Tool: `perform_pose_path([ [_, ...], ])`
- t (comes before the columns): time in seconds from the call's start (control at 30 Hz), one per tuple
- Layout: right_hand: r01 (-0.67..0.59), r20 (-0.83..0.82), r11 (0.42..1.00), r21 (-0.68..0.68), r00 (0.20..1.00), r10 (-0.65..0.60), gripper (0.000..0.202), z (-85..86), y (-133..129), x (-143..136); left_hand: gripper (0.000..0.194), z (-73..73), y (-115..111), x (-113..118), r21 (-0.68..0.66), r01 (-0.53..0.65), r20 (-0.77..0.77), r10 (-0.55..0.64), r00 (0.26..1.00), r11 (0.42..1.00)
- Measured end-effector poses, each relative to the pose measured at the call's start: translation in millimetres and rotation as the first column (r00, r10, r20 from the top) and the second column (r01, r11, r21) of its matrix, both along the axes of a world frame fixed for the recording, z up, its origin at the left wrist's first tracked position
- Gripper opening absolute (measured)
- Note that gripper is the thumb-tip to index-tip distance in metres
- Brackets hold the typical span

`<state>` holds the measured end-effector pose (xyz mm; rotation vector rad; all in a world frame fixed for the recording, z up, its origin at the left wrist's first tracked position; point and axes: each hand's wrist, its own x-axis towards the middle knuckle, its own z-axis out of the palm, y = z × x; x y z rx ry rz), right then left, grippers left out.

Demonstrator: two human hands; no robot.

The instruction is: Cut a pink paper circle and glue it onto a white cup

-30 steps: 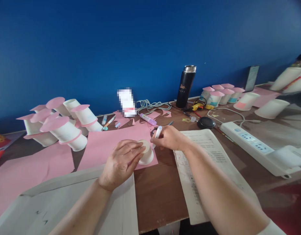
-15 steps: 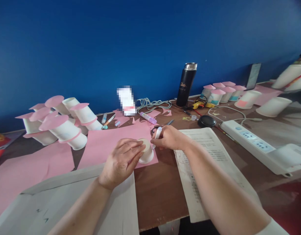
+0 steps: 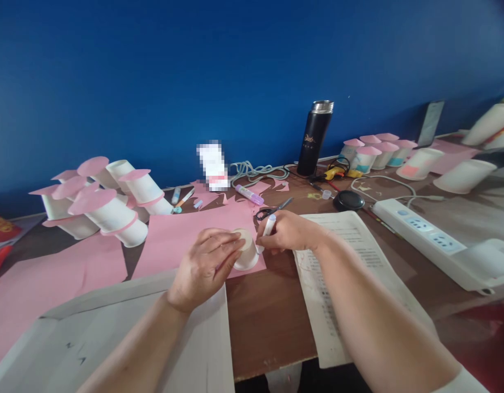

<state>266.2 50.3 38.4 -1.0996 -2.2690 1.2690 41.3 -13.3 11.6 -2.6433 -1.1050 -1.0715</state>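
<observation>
A white paper cup (image 3: 247, 252) stands upside down on the front right corner of a pink paper sheet (image 3: 173, 240). My left hand (image 3: 208, 259) is closed around the cup's left side and upper end, pressing it on the sheet. In my right hand (image 3: 282, 232) is a white marker (image 3: 268, 229) with a pale purple end, held upright and tilted. Its lower tip meets the paper close by the cup's right rim; whether it also touches the cup I cannot tell. Dark-handled scissors (image 3: 276, 208) lie just behind my right hand.
Stacked cups with pink discs (image 3: 100, 204) stand at left. A black bottle (image 3: 315, 139), a purple glue stick (image 3: 249, 195) and a phone (image 3: 213, 166) are at the back. A power strip (image 3: 432, 240) and a printed booklet (image 3: 337, 234) lie to the right, a large white sheet (image 3: 153, 327) in front.
The marker and my right hand have shifted slightly down along the cup's rim. The whole view has turned a little; my left hand keeps its hold on the cup.
</observation>
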Motion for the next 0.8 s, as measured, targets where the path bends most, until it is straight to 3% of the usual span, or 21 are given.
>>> perform_pose_path([
  [0.23, -0.080, -0.043, 0.985, -0.152, 0.996, 0.074, 0.011, 2.4, -1.7, 3.4, 0.035, -0.1, 0.0, 0.1, 0.012, -0.006, 0.003, 0.005, 1.000, 1.000],
  [0.8, -0.157, -0.100, 0.953, -0.260, 0.986, 0.136, 0.012, 1.5, -4.8, -2.8, 0.035, 1.5, -0.5, 0.6, 0.024, -0.001, -0.004, 0.001, 1.000, 1.000],
])
